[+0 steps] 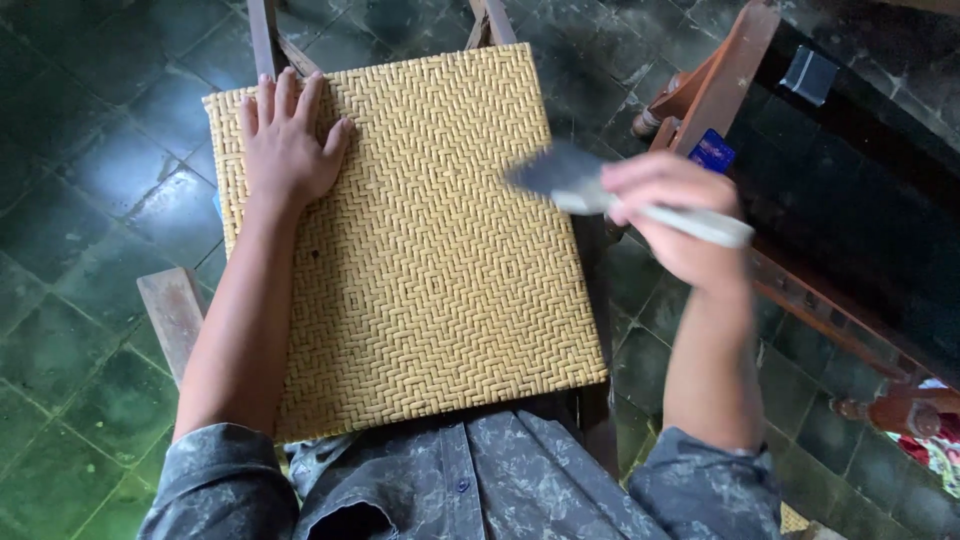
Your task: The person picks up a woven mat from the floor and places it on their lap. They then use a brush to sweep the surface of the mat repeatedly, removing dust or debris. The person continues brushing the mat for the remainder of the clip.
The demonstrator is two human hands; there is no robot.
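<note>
woven panel (420,240): looks stiff, light, ridged, so we judge edges best | left hand (285,145): grip spread flat at 10 o'clock corner | right hand (675,215): grip pinching blurred pale-handled blade (610,190) at 3 o'clock

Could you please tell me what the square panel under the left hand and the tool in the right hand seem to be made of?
The square panel looks like woven rattan or cane, matte straw-yellow: its whole surface shows a tight herringbone weave. The tool in the right hand is blurred; it seems to have a dull grey, probably metal blade and a pale handle, perhaps wood or plastic. The left hand lies flat on the panel.
</note>
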